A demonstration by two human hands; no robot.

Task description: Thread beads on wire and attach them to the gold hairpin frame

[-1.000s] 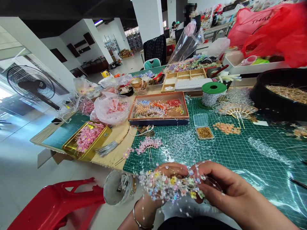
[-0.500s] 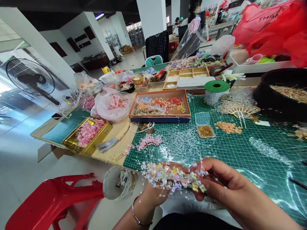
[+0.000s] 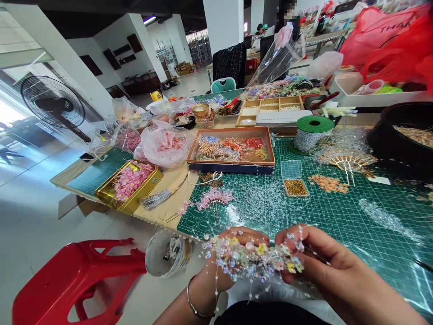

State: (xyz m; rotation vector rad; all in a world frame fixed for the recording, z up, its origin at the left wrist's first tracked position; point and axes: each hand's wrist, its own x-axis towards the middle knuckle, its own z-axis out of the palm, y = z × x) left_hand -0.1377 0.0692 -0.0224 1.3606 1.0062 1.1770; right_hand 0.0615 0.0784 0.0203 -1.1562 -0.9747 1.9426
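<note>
A beaded flower hair ornament (image 3: 252, 256), with clear beads, small yellow and pale flowers and loose beaded strands, is held between my two hands near the table's front edge. My left hand (image 3: 221, 266) is closed around its left part from behind, its fingers partly covered by beads. At the ornament's right end, my right hand (image 3: 320, 257) grips with thumb and fingers. Beyond them on the green cutting mat (image 3: 341, 216) lie a pink flower hair comb (image 3: 214, 197), scattered clear beads (image 3: 270, 201) and a small box of gold beads (image 3: 295, 187).
A shallow box of beads (image 3: 233, 169) stands behind the mat, with a green spool (image 3: 314, 124) to its right. Pink flowers fill a gold tin (image 3: 154, 180) at left. Below are a red stool (image 3: 67, 275) and a waste bin (image 3: 158, 262). A black bowl (image 3: 392, 144) stands far right.
The ornament and both hands sit slightly farther right, and the ornament has turned a little, its beaded strands now hanging lower. The whole view has shifted slightly.
</note>
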